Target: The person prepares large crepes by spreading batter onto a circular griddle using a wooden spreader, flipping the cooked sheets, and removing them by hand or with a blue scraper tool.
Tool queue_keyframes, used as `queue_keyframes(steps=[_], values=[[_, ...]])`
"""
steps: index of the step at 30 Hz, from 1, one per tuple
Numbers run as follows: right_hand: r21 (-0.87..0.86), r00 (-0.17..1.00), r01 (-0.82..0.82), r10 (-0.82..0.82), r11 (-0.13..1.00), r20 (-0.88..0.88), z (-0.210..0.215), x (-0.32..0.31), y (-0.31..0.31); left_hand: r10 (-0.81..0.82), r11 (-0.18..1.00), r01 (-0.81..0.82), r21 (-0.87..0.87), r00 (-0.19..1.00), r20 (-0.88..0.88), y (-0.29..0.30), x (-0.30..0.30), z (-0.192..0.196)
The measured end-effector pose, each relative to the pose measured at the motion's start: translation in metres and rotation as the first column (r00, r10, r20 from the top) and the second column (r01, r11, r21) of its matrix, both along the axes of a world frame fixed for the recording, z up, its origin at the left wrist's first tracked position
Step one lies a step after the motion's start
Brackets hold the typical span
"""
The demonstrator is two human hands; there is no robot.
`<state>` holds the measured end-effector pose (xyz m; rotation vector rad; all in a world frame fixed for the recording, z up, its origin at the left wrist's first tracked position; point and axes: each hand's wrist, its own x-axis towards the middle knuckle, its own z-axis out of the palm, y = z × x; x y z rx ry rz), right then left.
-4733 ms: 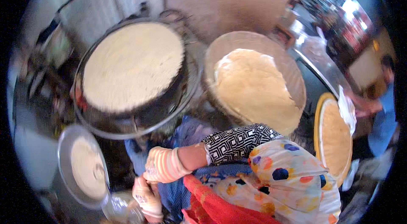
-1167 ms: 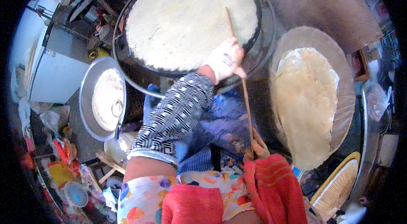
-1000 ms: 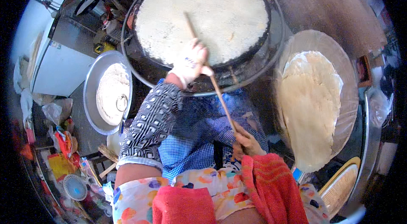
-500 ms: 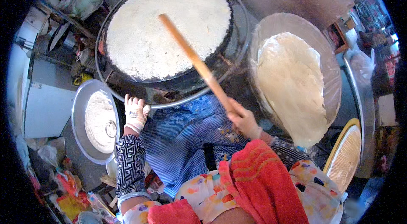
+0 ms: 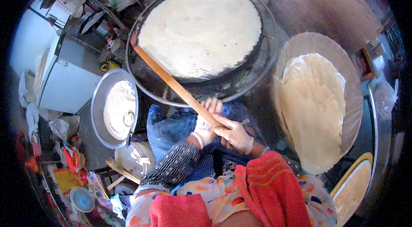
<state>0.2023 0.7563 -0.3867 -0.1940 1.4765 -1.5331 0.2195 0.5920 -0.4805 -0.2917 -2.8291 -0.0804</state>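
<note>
My right hand (image 5: 236, 135), in a pale glove, is closed around the lower end of a long flat wooden stick (image 5: 171, 82). The stick slants up to the left, its far tip by the left rim of a large round griddle. My left hand (image 5: 204, 124), also gloved, is against or just behind the stick beside my right hand; its fingers are blurred by motion. A wide, thin, pale pancake (image 5: 199, 31) covers most of the dark griddle (image 5: 223, 82), which a metal ring (image 5: 180, 103) surrounds.
At left stands a metal basin (image 5: 98, 120) of pale flour-like powder, with a lidded pot (image 5: 128, 157) and a brush (image 5: 122, 171) below it. A plastic-lined round container (image 5: 354, 117) at right bears a pale folded sheet (image 5: 313, 102). A round woven tray (image 5: 352, 184) leans at lower right.
My left hand has left the ring's front edge and come right to the stick. The stick's tip has swung left, off the pancake's middle to the griddle's left side. The view has shifted.
</note>
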Motion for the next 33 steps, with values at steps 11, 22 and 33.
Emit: queue_keyframes(steps=[11,22,33], values=[[0.129,0.788,0.613,-0.614,0.779,-0.040,0.019,0.021,0.092,-0.367,0.924,0.374,0.075,0.925,-0.097,-0.029,-0.198,0.144],[-0.194,0.883,0.261,-0.152,0.946,0.443,0.002,-0.073,0.017,-0.002,0.999,0.015,-0.051,0.970,0.243,-0.146,-0.233,0.090],[-0.009,0.988,-0.145,0.144,0.989,-0.049,-0.034,-0.024,-0.065,0.285,0.954,-0.276,-0.112,0.956,0.074,-0.275,-0.022,0.052]])
